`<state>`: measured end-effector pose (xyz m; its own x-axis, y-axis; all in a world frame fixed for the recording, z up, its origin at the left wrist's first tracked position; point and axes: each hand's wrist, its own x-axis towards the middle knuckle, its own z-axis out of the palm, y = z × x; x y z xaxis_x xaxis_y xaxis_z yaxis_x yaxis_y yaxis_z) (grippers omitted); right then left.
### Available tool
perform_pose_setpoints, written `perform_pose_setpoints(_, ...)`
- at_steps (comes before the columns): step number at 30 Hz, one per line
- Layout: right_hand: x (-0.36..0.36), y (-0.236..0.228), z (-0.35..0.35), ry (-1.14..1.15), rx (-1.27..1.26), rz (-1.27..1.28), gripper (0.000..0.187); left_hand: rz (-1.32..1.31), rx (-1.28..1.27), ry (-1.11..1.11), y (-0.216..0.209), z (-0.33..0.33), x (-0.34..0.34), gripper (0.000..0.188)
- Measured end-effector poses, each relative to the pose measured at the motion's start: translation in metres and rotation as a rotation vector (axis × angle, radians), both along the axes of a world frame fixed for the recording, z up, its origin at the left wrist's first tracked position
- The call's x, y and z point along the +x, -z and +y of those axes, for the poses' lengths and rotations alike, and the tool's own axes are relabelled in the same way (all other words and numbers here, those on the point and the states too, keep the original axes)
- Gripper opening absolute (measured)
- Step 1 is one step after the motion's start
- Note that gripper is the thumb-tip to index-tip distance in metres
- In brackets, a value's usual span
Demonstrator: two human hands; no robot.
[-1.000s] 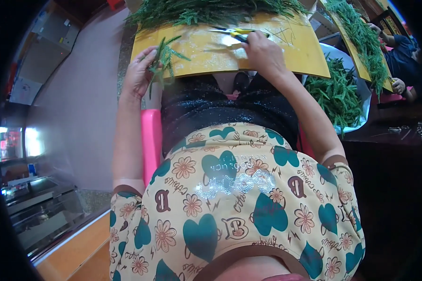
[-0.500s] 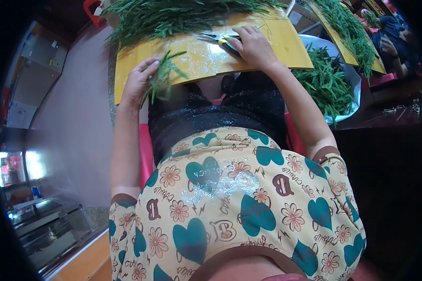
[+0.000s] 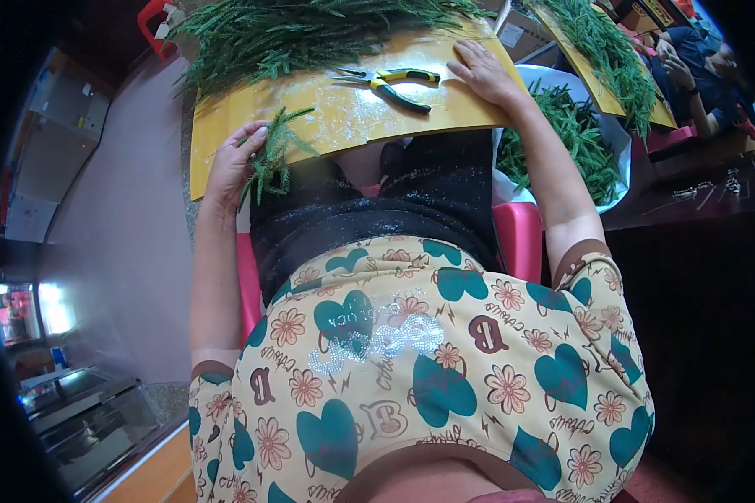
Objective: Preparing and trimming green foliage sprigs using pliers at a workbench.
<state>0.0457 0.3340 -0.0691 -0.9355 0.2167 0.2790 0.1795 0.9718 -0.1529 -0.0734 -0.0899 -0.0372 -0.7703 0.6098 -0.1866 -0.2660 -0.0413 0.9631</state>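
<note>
My left hand is closed on a small green needle-leaf sprig at the left front edge of the yellow board. The sprig's tips spread to the right, over the board edge and my lap. Flat on the board's right side, my right hand has its fingers stretched out with nothing in them. Just left of its fingertips lies a pair of pliers with black and yellow handles, the handles apart and the jaws pointing left. A thick heap of green sprigs covers the far side of the board.
A white bag filled with green sprigs stands right of the board. Beyond it, another yellow board bears more greenery, and another person's hands show there. A red stool stands at the far left.
My right hand has let go of the pliers and moved right, and they now lie on the board. My left hand still holds the sprig, a little lower and further left.
</note>
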Motion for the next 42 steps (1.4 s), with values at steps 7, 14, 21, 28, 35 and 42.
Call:
perform_pose_setpoints(7, -0.022, 0.009, 0.06, 0.094, 0.039, 0.01, 0.075, 0.013, -0.035, -0.003, 0.002, -0.002, -0.002, 0.024)
perform_pose_setpoints(14, -0.035, 0.011, 0.086, 0.105, 0.003, 0.039, 0.075, 0.015, -0.102, -0.056, 0.0, -0.002, 0.002, 0.025)
perform_pose_setpoints(21, -0.037, 0.015, 0.148, 0.141, -0.192, 0.197, 0.064, 0.025, -0.073, -0.004, -0.006, 0.009, 0.003, 0.025)
perform_pose_setpoints(28, -0.018, -0.029, 0.081, 0.301, -0.075, 0.415, 0.038, 0.085, -0.133, 0.035, -0.017, 0.027, -0.001, 0.024)
perform_pose_setpoints(35, -0.03, -0.062, -0.062, -0.247, -0.257, 0.48, 0.022, 0.215, -0.271, 0.183, -0.026, 0.061, -0.013, 0.019)
perform_pose_setpoints(42, -0.014, -0.068, -0.149, -0.562, -0.435, 0.131, 0.02, 0.221, -0.208, 0.218, -0.042, 0.082, 0.02, 0.022)
